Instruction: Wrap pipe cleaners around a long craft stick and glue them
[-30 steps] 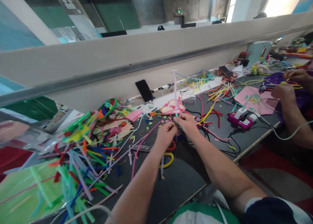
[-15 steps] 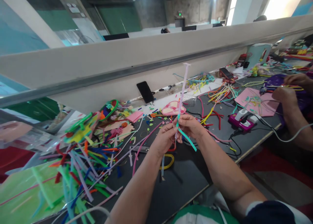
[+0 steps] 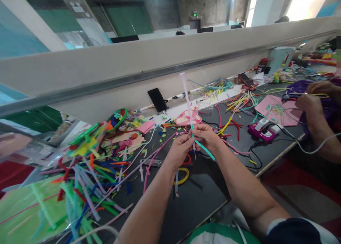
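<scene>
While my left hand [image 3: 180, 149] and right hand [image 3: 206, 137] met above the dark matte worktable [image 3: 197, 197], both were pinched shut on the same slim piece: a pale lilac fuzzy pipe-cleaner stem [image 3: 185, 94] that rose tilted from my fingertips, its top bent into a small crossbar. A short teal pipe-cleaner strip [image 3: 204, 149] was caught under my right thumb and slanted down past my wrist (whether it was already wound around the lilac stem, I could not tell). I judged the stem feather-light, soft in its pile yet springy from its wire core, easy to kink; it was best held low, right at the joint, where my fingers were. Behind it lay a flat pink foam heart shape [image 3: 188, 117]. To my left sprawled a tangled heap of multicoloured pipe cleaners [image 3: 87, 173], and a yellow chenille loop [image 3: 183, 174] rested just below my left wrist. Another person's hands [image 3: 310, 101] worked over pink paper well apart.
</scene>
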Demonstrator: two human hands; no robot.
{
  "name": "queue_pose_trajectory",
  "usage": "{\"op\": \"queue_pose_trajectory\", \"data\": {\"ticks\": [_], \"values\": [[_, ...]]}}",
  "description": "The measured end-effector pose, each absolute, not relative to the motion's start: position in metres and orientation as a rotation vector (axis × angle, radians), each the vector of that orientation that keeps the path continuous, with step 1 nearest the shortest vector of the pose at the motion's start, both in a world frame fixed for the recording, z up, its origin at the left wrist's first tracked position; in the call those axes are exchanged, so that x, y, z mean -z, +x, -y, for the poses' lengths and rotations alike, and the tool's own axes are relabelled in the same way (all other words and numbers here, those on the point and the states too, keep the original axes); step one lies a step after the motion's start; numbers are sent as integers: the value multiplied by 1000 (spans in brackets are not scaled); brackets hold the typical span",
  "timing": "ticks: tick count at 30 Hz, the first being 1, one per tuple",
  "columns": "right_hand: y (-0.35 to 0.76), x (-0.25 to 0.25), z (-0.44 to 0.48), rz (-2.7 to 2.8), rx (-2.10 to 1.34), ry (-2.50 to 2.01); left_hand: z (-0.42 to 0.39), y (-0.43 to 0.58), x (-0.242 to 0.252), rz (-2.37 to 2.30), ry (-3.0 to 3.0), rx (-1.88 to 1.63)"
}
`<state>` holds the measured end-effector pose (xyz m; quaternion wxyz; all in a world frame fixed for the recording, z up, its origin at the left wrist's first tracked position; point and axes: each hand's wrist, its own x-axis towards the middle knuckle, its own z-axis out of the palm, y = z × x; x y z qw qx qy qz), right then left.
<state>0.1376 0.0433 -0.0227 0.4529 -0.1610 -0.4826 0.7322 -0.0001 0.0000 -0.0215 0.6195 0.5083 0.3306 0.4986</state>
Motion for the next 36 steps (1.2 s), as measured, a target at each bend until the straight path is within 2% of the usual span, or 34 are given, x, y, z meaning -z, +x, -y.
{"op": "queue_pose_trajectory", "data": {"ticks": [11, 20, 36], "values": [[119, 33, -51, 1172, -1352, -829, -2, 5, 37, -1482, 1852, -1308], [135, 21, -44, 1114, -1843, -470, -5, 1, 25, -808, 1229, -1215], [141, 8, -39, 1017, -1870, -420, 5, 2, 9, -641, 1021, -1034]]}}
